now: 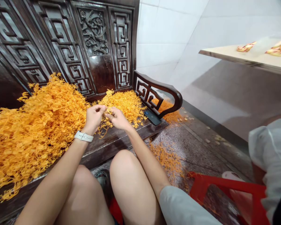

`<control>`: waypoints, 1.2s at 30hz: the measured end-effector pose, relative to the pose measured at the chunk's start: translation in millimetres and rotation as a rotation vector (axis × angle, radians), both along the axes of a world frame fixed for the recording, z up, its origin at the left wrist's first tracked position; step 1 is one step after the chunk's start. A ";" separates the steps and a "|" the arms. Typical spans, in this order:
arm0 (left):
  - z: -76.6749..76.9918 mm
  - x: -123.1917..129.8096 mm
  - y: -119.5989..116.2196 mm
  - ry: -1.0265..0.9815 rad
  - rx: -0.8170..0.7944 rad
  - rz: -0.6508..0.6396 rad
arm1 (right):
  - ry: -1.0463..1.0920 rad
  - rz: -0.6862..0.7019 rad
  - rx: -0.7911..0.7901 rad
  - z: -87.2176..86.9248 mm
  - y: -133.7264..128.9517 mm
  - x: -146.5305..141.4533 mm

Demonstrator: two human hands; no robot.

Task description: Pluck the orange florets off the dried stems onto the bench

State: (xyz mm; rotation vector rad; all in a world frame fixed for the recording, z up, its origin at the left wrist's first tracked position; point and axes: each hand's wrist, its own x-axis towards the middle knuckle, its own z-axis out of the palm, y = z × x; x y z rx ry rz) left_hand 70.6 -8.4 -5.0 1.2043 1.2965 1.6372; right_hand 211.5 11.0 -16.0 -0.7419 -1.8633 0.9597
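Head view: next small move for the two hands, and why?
Probably ease the right hand slightly away from the left hand: their fingertips nearly meet, partly hiding the yellow piece at the right fingers. A small gap should show which hand grips it.

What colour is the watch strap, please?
The slim watch strap is whitish, seen best in the head view.

The left hand (95,117), wearing a pale strap band (83,136) at the wrist, and the right hand (117,118) are positioned close together, fingertips at small yellow-orange stringy pieces (109,110). A large heap of orange, thread-like plastic-looking pieces (44,122) lies left of the hands on a dark, glossy carved wooden bench (100,72). A smaller yellow-orange pile (125,103) lies behind the hands. A dark rectangular phone (152,117) rests beside the curved armrest (170,90).
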 end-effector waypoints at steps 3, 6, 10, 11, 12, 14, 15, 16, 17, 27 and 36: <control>-0.8 2.7 3.5 -0.118 -0.134 0.061 | -0.059 0.122 -0.061 11.0 -4.6 11.2; -0.5 -3.8 14.5 -0.191 -0.176 0.141 | -0.187 0.621 -0.155 30.5 -18.8 22.3; -3.8 -27.0 26.2 -0.213 -0.173 0.292 | -0.445 1.361 -0.270 65.0 -43.2 28.0; -5.9 -32.5 26.2 -0.189 -0.164 0.282 | -0.482 1.396 -0.271 71.9 -46.1 28.7; -8.2 -37.0 25.2 -0.164 -0.150 0.260 | -0.473 1.370 -0.275 76.9 -46.7 29.1; -11.6 -42.5 21.3 -0.126 -0.112 0.224 | -0.264 1.143 -0.323 79.6 -41.8 28.6; -12.1 -43.6 19.1 -0.115 -0.097 0.212 | -0.089 0.962 -0.362 77.3 -37.1 27.2; -11.8 -43.8 17.1 -0.110 -0.092 0.204 | 0.110 0.749 -0.405 72.9 -31.9 24.7; -10.5 -43.4 15.3 -0.106 -0.095 0.199 | 0.299 0.537 -0.452 67.1 -26.6 21.4; 3.3 -23.8 5.4 -0.092 -0.014 0.007 | 0.368 -0.153 -0.481 13.9 -8.2 -13.0; -6.8 -10.2 5.8 -0.014 -0.119 0.067 | 0.069 0.223 -0.217 13.0 -11.4 5.7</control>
